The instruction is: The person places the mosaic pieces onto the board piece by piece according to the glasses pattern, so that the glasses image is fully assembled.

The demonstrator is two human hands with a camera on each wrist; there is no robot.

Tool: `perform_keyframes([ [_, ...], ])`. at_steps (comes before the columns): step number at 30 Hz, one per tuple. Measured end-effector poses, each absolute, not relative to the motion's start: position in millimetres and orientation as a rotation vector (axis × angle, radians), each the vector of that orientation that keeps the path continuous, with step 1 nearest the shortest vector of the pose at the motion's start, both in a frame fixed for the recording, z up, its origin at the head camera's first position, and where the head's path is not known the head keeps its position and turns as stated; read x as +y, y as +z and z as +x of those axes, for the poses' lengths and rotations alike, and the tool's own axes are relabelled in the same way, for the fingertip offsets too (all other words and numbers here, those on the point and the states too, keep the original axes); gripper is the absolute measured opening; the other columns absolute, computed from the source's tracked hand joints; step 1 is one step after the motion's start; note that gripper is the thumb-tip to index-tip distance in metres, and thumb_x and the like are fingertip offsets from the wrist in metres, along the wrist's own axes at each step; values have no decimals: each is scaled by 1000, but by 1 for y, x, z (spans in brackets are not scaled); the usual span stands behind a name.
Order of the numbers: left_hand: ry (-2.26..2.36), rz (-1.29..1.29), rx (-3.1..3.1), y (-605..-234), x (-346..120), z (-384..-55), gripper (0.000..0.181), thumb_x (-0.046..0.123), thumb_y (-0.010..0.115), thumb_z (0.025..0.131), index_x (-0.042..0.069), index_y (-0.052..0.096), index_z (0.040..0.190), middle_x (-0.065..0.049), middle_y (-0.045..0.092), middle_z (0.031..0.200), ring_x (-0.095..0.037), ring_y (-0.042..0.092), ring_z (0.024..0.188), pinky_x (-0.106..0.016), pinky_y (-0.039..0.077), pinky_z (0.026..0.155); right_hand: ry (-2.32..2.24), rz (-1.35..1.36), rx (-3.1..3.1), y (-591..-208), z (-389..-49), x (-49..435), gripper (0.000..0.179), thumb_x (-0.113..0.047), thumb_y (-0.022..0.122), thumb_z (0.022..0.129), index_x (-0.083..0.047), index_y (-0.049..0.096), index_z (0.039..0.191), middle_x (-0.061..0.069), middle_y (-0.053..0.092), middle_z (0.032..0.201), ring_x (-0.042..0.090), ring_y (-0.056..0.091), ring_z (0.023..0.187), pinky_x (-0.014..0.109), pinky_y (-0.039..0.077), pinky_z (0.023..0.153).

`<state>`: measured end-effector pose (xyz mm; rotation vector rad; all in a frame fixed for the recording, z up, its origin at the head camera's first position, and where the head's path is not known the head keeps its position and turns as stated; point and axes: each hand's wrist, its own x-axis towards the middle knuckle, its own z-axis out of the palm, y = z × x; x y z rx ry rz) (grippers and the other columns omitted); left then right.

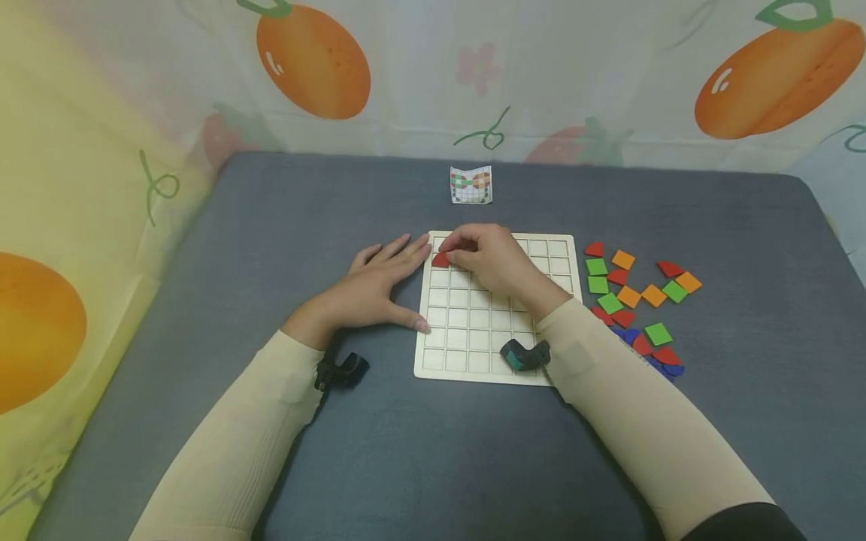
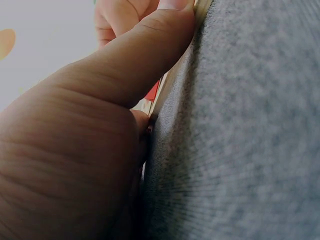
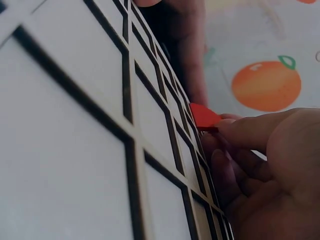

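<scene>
A pale wooden grid board (image 1: 456, 361) lies on the dark grey table. My right hand (image 1: 490, 259) is over its upper left part and pinches a red quarter-circle tile (image 1: 440, 260) between thumb and finger. In the right wrist view this red tile (image 3: 204, 116) stands tilted right at the board's surface. My left hand (image 1: 379, 289) rests spread along the board's left edge, its thumb touching the lower side and its fingertips the upper corner. Up close in the left wrist view, the left thumb (image 2: 145, 55) lies straight against the wooden edge.
To the right of the board lie scattered tiles: green squares (image 1: 658, 333), orange squares (image 1: 653, 295), red quarter-circles (image 1: 670, 268) and blue rounded pieces (image 1: 673, 370). A small printed pattern card (image 1: 471, 197) sits behind the board. A fruit-patterned curtain (image 1: 419, 75) hangs at the table's far edge.
</scene>
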<state>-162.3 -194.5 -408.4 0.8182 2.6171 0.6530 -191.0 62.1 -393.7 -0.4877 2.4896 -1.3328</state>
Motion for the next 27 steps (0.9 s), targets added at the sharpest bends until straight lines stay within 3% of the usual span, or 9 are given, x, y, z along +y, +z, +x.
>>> perform_keyframes([
  [7,659,831,2610,-406,-194,-161,129,71,87,82,19,15,177,10,3,181,-17,-4,165,-55,-5,126,-1299,-530,2518,-394,-189,63,16,-11,70,108,-11,81,120,2,71,118,23,64,106,42,48,99],
  [17,656,844,2607,-407,-195,-162,129,70,87,82,18,15,176,9,4,181,-18,-4,165,-56,-4,126,-1370,-545,2463,-396,-188,65,19,-18,68,110,-11,77,125,3,68,121,22,65,103,42,50,93],
  [27,669,838,2603,-406,-195,-161,128,70,87,83,20,15,176,10,4,181,-18,-4,165,-55,-4,125,-1585,-607,2273,-386,-179,75,43,-39,65,112,-6,69,140,6,70,129,27,70,104,47,56,87],
])
